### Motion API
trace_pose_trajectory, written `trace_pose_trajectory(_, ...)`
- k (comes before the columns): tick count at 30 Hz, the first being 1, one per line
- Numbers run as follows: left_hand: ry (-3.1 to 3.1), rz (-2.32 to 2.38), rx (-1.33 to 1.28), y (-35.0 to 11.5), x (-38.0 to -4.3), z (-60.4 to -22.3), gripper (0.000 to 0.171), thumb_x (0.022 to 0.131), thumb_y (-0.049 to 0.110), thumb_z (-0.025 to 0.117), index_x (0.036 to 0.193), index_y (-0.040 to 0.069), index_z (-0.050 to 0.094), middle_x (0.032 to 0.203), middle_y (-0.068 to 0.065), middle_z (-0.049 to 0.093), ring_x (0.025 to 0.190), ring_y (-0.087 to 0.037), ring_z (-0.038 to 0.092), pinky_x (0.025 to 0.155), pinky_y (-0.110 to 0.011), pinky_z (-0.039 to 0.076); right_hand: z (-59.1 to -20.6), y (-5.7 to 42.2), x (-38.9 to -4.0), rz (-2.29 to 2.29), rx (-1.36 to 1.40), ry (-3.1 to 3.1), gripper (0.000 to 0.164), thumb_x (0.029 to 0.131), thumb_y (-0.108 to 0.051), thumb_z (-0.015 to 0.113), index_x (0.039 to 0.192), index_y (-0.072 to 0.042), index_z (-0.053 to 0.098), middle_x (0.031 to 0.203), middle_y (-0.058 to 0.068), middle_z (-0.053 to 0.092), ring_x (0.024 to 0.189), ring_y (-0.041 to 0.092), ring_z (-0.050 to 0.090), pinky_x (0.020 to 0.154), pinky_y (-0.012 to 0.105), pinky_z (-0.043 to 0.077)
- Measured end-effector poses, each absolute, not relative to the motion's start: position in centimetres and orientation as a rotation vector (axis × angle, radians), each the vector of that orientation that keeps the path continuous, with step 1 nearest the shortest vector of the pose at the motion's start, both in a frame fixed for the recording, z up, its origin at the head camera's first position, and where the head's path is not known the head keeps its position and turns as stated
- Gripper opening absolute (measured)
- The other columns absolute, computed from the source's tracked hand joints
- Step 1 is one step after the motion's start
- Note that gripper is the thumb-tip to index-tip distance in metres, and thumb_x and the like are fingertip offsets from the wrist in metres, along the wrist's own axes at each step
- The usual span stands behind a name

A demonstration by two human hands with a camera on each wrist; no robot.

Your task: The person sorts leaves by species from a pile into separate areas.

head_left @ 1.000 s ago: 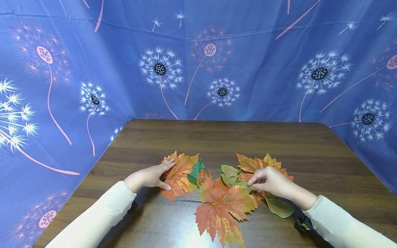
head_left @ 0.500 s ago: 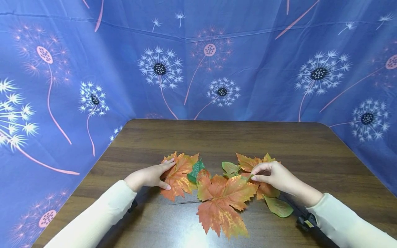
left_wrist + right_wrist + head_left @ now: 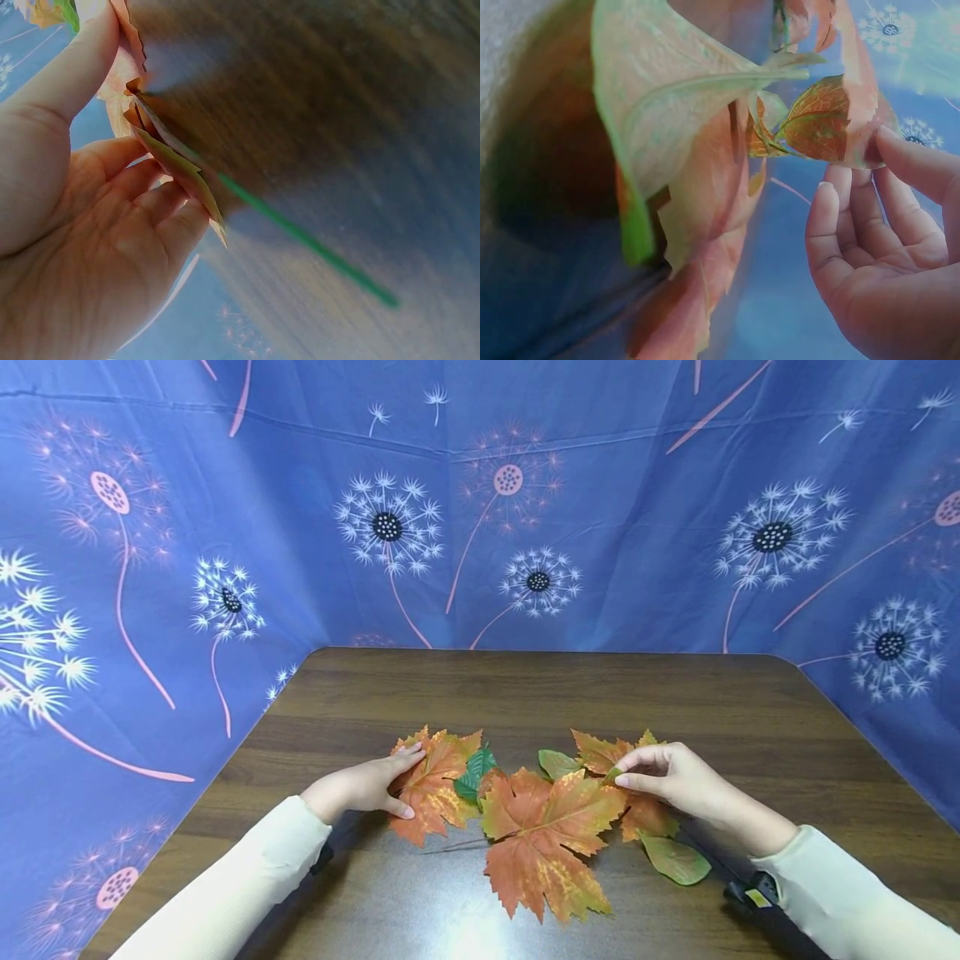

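Note:
My left hand (image 3: 367, 787) rests with spread fingers on an orange artificial maple leaf (image 3: 442, 777) at the left of the group. In the left wrist view a thin green stem (image 3: 307, 240) sticks out from under that leaf. Thumb and forefinger of my right hand (image 3: 678, 781) pinch the edge of a small green-brown leaf (image 3: 817, 120), most of which is hidden in the head view. Just left of this hand lies a large orange maple leaf (image 3: 543, 835), its dark stem pointing left. Another maple leaf (image 3: 648, 818) is partly covered by the right hand.
A dark green leaf (image 3: 474, 772) sits beside the left maple leaf. Two lighter green leaves, one at the back (image 3: 558, 763) and one at the front right (image 3: 675, 860), lie on the brown wooden table (image 3: 525, 689). A blue dandelion-print cloth (image 3: 450, 527) hangs behind.
My right hand has shifted a little right and away, still pinching the small leaf. The large middle maple leaf has moved away from the table's near side. The left hand stays put.

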State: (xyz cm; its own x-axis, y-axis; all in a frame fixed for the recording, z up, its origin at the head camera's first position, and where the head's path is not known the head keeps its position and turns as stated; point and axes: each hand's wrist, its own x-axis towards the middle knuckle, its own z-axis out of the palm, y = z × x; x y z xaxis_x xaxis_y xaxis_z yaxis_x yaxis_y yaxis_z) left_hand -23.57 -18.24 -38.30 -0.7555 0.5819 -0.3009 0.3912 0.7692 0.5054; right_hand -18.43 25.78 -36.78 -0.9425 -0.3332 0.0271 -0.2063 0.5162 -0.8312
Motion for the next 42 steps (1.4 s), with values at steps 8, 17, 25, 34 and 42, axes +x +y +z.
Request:
trace_pose_trajectory(8,2.517,0.572,0.720,-18.2,-23.5,-38.3,0.096,0.082,0.027,0.075,0.154,0.001,0.018,0.161,-0.022,0.010,0.147,-0.042,0.013,0.115,-0.058,0.020,-35.8,26.0,-18.0,-1.502,-0.456,2.578,0.023,0.089,-0.016,0.070,0.102,0.003,0.068,0.086,-0.004,0.070,0.074,0.007,0.064,0.064,0.029,0.055)
trace_pose_trajectory(17,2.507,0.593,0.704,-18.2,-23.5,-38.2,0.096,0.082,0.027,0.075,0.155,0.004,0.017,0.161,-0.021,0.009,0.147,-0.042,0.012,0.115,-0.058,0.019,-35.0,26.4,-17.7,-1.488,-0.470,2.668,0.018,0.090,-0.016,0.069,0.100,-0.001,0.070,0.088,-0.004,0.071,0.080,0.008,0.066,0.068,0.027,0.054)
trace_pose_trajectory(25,2.512,0.588,0.713,-18.4,-23.6,-38.2,0.096,0.082,0.027,0.075,0.155,0.003,0.018,0.161,-0.022,0.010,0.147,-0.042,0.013,0.115,-0.058,0.020,-34.4,26.6,-17.9,-1.479,-0.414,2.687,0.025,0.091,-0.018,0.068,0.106,0.002,0.067,0.086,-0.012,0.069,0.079,0.003,0.064,0.070,0.026,0.053)
trace_pose_trajectory(34,2.511,0.597,0.729,-18.2,-23.7,-38.3,0.096,0.082,0.027,0.075,0.155,0.002,0.017,0.161,-0.022,0.010,0.147,-0.042,0.012,0.115,-0.058,0.020,-33.4,26.9,-18.5,-1.561,-0.362,2.625,0.027,0.093,-0.019,0.066,0.108,0.004,0.064,0.084,-0.012,0.070,0.074,0.012,0.068,0.068,0.029,0.056)
trace_pose_trajectory(42,2.510,0.578,0.702,-18.3,-23.7,-38.4,0.097,0.081,0.028,0.075,0.155,0.004,0.017,0.162,-0.020,0.009,0.148,-0.042,0.010,0.115,-0.058,0.018,-32.3,27.3,-19.5,-1.584,-0.323,2.628,0.020,0.094,-0.021,0.064,0.107,-0.005,0.066,0.086,-0.016,0.070,0.076,0.014,0.071,0.060,0.027,0.053)
